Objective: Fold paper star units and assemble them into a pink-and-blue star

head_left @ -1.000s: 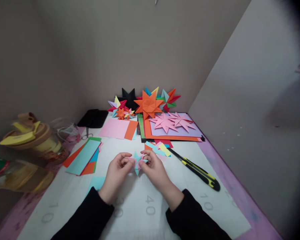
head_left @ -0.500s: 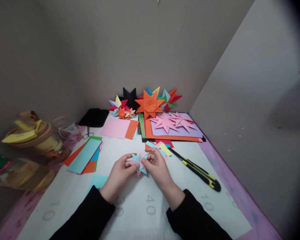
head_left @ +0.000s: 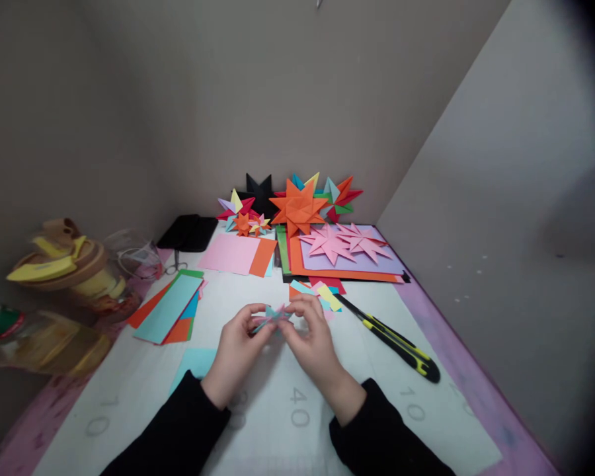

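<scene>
A small folded paper star point(head_left: 276, 315) in light blue and pink is held between both hands over the middle of the white sheet. My left hand point(head_left: 242, 340) pinches its left side with thumb and fingers. From the right, my right hand point(head_left: 310, 330) grips the opposite side the same way. The star is tilted so that it shows nearly edge-on, and its lower points are hidden by the fingers. Just beyond my right hand lie small paper scraps point(head_left: 330, 297). A light blue paper piece point(head_left: 193, 365) is partly under my left forearm.
A yellow-black utility knife point(head_left: 401, 347) lies on the right. Paper strips point(head_left: 171, 307), small scissors point(head_left: 176, 266), a bottle point(head_left: 49, 340) and a jar point(head_left: 89, 271) are on the left. Folded stars point(head_left: 297, 206) stand at the back, near pink stars point(head_left: 330, 244) on stacked sheets.
The star has tipped from facing me to nearly edge-on. Both hands keep their hold, with the fingers shifted slightly around it.
</scene>
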{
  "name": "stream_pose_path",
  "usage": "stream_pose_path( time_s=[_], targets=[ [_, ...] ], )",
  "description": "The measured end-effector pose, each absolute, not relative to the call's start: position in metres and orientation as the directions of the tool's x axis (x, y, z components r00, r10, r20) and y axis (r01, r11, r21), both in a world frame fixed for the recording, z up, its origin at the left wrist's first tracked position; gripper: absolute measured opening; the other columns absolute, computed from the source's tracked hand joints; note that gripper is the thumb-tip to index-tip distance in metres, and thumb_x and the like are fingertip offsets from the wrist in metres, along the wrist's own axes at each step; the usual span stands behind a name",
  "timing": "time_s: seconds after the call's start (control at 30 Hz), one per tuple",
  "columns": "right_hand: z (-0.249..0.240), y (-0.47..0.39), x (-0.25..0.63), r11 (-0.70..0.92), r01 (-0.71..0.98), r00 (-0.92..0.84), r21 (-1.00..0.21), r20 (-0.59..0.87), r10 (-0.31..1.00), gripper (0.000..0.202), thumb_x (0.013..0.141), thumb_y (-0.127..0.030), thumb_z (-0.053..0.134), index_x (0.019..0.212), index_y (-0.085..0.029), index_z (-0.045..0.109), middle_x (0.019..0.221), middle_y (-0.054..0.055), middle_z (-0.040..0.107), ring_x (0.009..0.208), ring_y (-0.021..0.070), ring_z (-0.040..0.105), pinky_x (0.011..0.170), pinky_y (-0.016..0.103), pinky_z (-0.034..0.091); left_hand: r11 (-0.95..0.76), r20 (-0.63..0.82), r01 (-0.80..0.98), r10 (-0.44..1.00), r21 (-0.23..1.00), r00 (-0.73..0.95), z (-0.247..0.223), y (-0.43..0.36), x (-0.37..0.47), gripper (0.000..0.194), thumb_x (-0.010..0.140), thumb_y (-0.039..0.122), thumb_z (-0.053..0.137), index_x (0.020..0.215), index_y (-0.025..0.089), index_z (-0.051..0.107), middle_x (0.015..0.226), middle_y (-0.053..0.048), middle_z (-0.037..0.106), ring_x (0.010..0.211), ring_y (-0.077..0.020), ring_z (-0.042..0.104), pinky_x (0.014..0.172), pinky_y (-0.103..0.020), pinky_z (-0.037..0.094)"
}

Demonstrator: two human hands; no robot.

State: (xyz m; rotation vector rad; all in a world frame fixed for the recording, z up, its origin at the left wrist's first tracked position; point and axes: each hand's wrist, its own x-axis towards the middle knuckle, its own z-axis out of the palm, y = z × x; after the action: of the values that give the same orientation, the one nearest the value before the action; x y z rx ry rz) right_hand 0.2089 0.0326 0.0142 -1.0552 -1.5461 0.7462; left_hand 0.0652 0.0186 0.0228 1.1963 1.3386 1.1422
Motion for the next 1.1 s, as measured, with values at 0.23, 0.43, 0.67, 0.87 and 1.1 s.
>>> stream_pose_path(
  time_s=[0.23,0.43,0.67,0.87,1.1],
  targets=[
    [0.0128,0.0313,0.2098,0.438,0.26,-0.111,-0.861,0.424,0.899,0.011,0.075,-0.011,0.06,0.077,-0.022,0.06,0.102,0.006,0.047,0.104,0.0214,0.05,0.089,0.037,0.044,0.013,-0.007,0.206,0.999,0.979,-0.034,0.0213,0.0167,0.0641,0.031,0.076,0.021,0.059,0.106,0.018,0.054,0.088,-0.003,0.069,0.085,-0.0175,0.067,0.073,-0.026,0.051],
    [0.0112,0.0314,0.2105,0.514,0.344,-0.11,-0.786,0.51,0.853,0.014,0.077,-0.01,0.059,0.079,-0.022,0.064,0.101,0.006,0.048,0.104,0.0219,0.048,0.09,0.04,0.043,0.009,0.0,0.252,0.999,0.968,-0.035,0.0198,0.016,0.0643,0.032,0.076,0.02,0.058,0.108,0.019,0.053,0.086,-0.003,0.07,0.083,-0.0174,0.067,0.072,-0.027,0.051],
    [0.0108,0.0311,0.2106,0.546,0.37,-0.132,-0.752,0.539,0.832,0.014,0.078,-0.009,0.057,0.078,-0.023,0.062,0.1,0.006,0.048,0.103,0.022,0.049,0.089,0.04,0.043,0.006,0.004,0.253,0.999,0.967,-0.039,0.0217,0.0161,0.0656,0.034,0.076,0.018,0.056,0.109,0.019,0.051,0.083,-0.002,0.071,0.081,-0.0174,0.068,0.07,-0.027,0.052],
    [0.0117,0.0317,0.2116,0.52,0.406,-0.189,-0.752,0.487,0.853,0.012,0.083,-0.012,0.052,0.08,-0.021,0.06,0.102,0.007,0.05,0.104,0.022,0.047,0.09,0.04,0.04,-0.056,0.082,0.368,0.995,0.928,-0.054,0.0189,0.0153,0.0644,0.031,0.077,0.018,0.055,0.108,0.021,0.054,0.085,-0.001,0.071,0.08,-0.0159,0.068,0.072,-0.026,0.052],
    [0.0143,0.0336,0.2119,0.442,0.392,-0.146,-0.806,0.42,0.896,0.016,0.084,-0.016,0.049,0.076,-0.02,0.061,0.1,0.007,0.051,0.102,0.021,0.049,0.09,0.037,0.04,-0.144,0.167,0.445,0.986,0.884,-0.013,0.0136,0.0123,0.0635,0.029,0.081,0.019,0.053,0.11,0.023,0.053,0.086,0.0,0.071,0.08,-0.0144,0.069,0.072,-0.025,0.053]
  ],
)
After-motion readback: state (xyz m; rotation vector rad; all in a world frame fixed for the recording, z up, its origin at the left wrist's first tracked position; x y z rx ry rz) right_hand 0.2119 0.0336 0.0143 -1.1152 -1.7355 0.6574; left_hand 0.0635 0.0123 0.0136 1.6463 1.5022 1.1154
